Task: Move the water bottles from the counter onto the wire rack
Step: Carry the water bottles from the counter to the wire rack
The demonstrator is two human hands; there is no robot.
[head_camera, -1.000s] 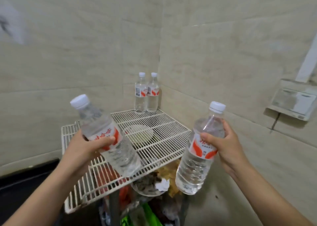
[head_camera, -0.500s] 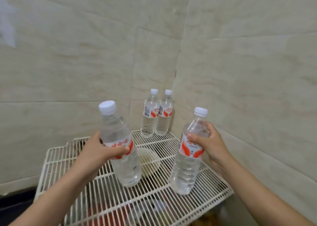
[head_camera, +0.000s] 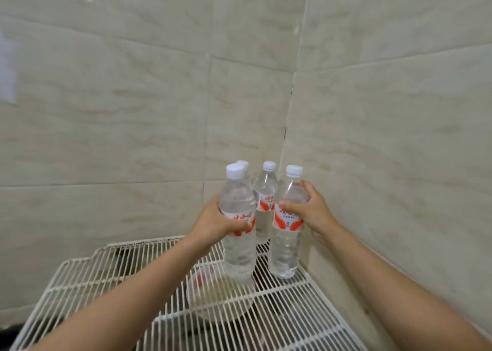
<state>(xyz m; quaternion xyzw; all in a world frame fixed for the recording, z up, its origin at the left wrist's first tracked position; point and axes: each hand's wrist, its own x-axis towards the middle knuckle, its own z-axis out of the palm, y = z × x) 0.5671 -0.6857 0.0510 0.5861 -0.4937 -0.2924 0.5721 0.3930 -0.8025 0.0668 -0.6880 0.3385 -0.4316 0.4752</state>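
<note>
The left bottle (head_camera: 237,233) and right bottle (head_camera: 286,244) are upright at frame centre, low over the rack (head_camera: 106,270). They are just in front of two rear bottles (head_camera: 266,190) standing in the wall corner. Half a second ago both were nearer the rack's front, so set-down is judged imminent. The left hand (head_camera: 215,224) wraps the left bottle at its label. The right hand (head_camera: 311,212) wraps the right bottle at its shoulder. A dish (head_camera: 218,302), lower centre, lies beneath the left bottle's base and may prevent a flat placement.

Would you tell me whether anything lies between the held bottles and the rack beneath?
The left-hand bottle hangs at the far rim of a shallow dish lying on the wire rack; the right-hand bottle has only bare wire beneath.
</note>
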